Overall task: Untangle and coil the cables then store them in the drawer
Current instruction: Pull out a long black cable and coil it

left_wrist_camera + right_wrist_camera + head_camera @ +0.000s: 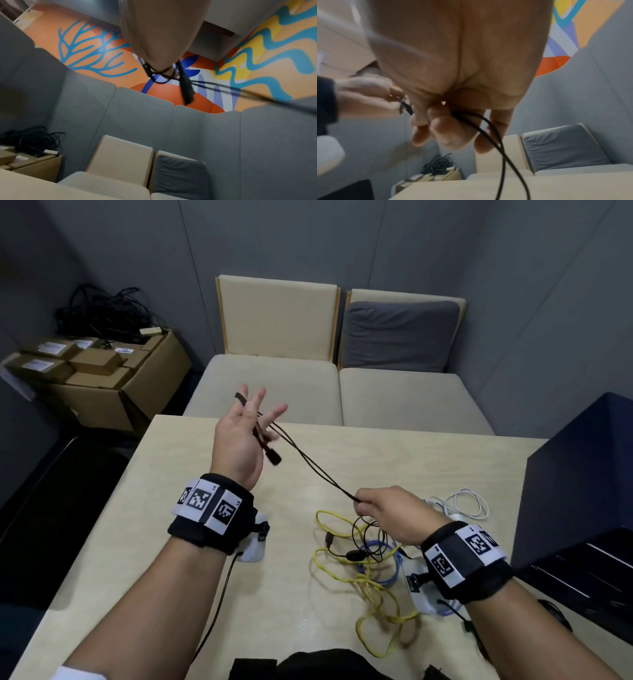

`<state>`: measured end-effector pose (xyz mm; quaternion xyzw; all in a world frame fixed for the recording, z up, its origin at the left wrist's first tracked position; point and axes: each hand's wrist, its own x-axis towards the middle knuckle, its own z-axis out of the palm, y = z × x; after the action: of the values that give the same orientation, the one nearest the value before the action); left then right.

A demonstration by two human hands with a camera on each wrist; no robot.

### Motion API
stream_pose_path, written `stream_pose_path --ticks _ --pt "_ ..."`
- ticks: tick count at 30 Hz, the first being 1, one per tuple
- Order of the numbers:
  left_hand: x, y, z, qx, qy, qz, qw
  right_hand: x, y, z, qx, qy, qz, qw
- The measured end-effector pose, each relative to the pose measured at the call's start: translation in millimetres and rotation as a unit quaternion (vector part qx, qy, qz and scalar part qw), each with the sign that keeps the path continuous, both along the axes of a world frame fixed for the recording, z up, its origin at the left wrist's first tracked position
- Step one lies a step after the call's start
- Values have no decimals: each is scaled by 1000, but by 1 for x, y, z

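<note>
My left hand (246,422) is raised above the table (205,508), palm toward me and fingers spread. A thin black cable (315,467) is looped over those fingers, the thumb seems to pin it, and its plug (274,457) dangles below the palm. Two strands run taut down to my right hand (380,515), which pinches them. In the left wrist view the black cable (187,88) wraps round the left hand (159,40). The right wrist view shows my right hand (453,67) curled round the black cable (488,127). Under the right hand lie tangled yellow (373,587), blue (390,563) and white (469,501) cables.
A dark blue drawer unit (582,474) stands on the table's right side. Beige sofa seats (274,385) lie beyond the far edge. A cardboard box (113,392) with smaller boxes and a heap of black cables sits at the back left. Dark cloth (318,666) lies at the near edge.
</note>
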<state>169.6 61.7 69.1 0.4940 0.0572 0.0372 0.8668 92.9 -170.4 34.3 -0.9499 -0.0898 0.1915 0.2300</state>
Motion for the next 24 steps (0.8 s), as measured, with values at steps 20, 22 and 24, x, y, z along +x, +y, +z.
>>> stream_pose_path --ticks 20,22,24 --pt "-34 -29 1 448 -125 -308 830 48 -7 78 243 -287 -161 912" --pt "-38 -30 5 396 -115 -360 837 52 -11 80 250 -283 -173 910" --pt "-41 -32 6 300 -110 -369 873 56 -13 81 273 -276 -185 903"
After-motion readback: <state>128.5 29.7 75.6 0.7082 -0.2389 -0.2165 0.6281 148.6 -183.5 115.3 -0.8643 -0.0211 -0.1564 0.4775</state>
